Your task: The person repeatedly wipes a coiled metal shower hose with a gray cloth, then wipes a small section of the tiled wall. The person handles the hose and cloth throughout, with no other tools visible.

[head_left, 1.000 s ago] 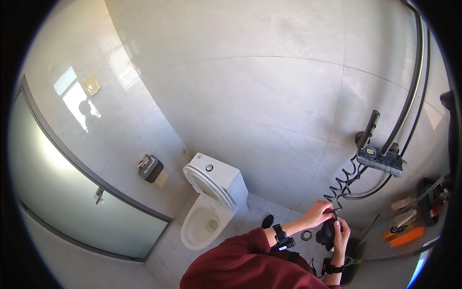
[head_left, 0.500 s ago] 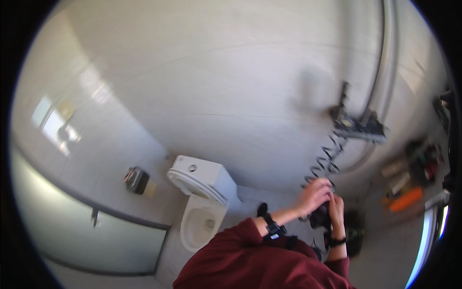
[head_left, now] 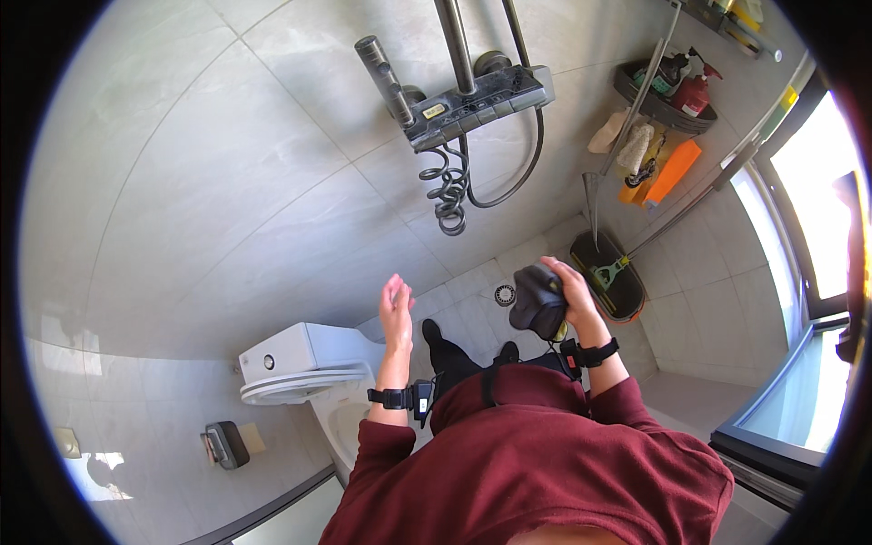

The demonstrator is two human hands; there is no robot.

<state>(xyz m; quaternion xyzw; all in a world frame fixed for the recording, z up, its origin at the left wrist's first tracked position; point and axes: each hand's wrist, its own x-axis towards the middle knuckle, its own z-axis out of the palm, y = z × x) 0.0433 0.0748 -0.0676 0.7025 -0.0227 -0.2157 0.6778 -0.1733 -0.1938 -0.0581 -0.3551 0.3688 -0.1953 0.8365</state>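
Note:
My right hand (head_left: 574,292) grips a black, lumpy, rounded object (head_left: 540,303) by its right side; its kind is not clear, and a bit of yellow shows below it. Apart from it, my left hand (head_left: 396,309) is raised in front of the wall with its fingers stretched out and nothing in them. Above and between my hands, a dark coiled hose (head_left: 449,195) hangs from a grey shower mixer (head_left: 480,104) on the wall. Neither hand touches the hose.
A white toilet (head_left: 309,359) stands left of my left arm. Beyond my right hand are a black bucket (head_left: 627,295) with a green-headed mop and a corner shelf (head_left: 668,104) holding bottles. A floor drain (head_left: 505,295) lies between my hands. An open window is at the right.
My hands were together by the coiled hose's lower end; now they are apart, the right one holding the black object. The view has swung right, and the hose hangs bunched up under the mixer.

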